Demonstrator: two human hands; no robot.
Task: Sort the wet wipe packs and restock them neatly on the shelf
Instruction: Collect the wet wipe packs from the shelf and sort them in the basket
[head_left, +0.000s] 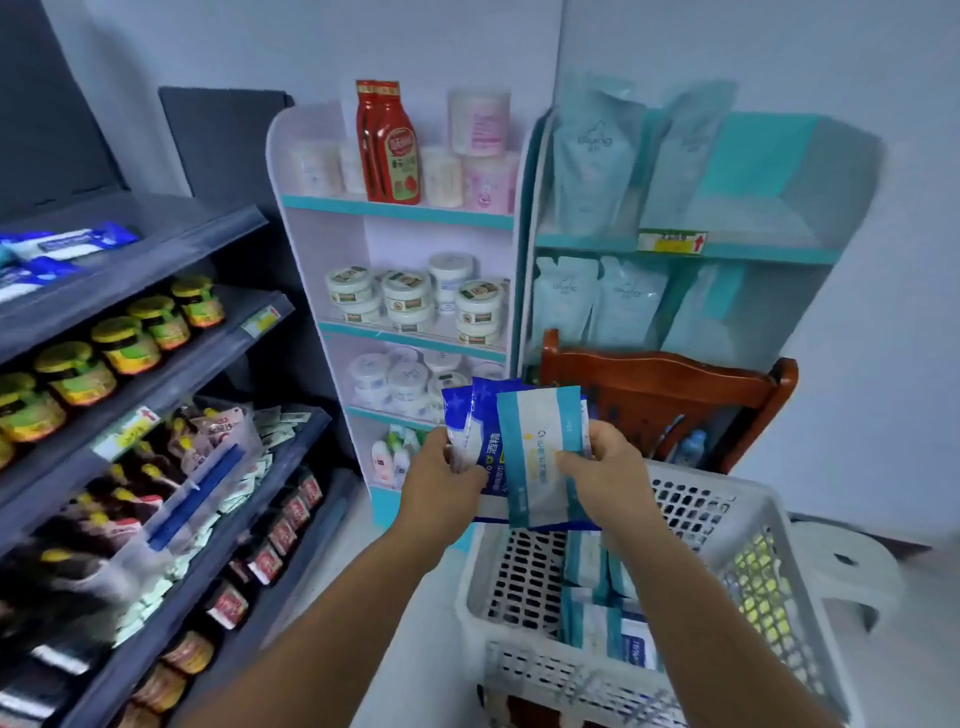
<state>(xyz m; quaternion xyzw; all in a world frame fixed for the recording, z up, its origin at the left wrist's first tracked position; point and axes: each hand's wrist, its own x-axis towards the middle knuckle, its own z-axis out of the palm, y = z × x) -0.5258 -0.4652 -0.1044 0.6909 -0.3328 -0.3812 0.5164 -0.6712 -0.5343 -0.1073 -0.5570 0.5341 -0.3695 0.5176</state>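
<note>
Perforated plastic basket (769, 519) — hands grip glossy flat packs (540, 457).

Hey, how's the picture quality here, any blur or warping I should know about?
Head view: wide-angle warping bows the grey shelf unit at left; its lower bottles smear with motion blur; the blue-and-white wipe packs in both hands stay fairly sharp; lighting is soft and even; no strong glare.

Both forearms bare, stretched fwd and up from bottom of view, converging toward center. Left hand (444, 480) raised, back toward camera, fingers curled, thumb pinching wipe packs (524, 457) at their left edge. Right hand (605, 470) level w/ left, just beside it, fingers curled, gripping same packs from right side. Wrists roughly straight.
</note>
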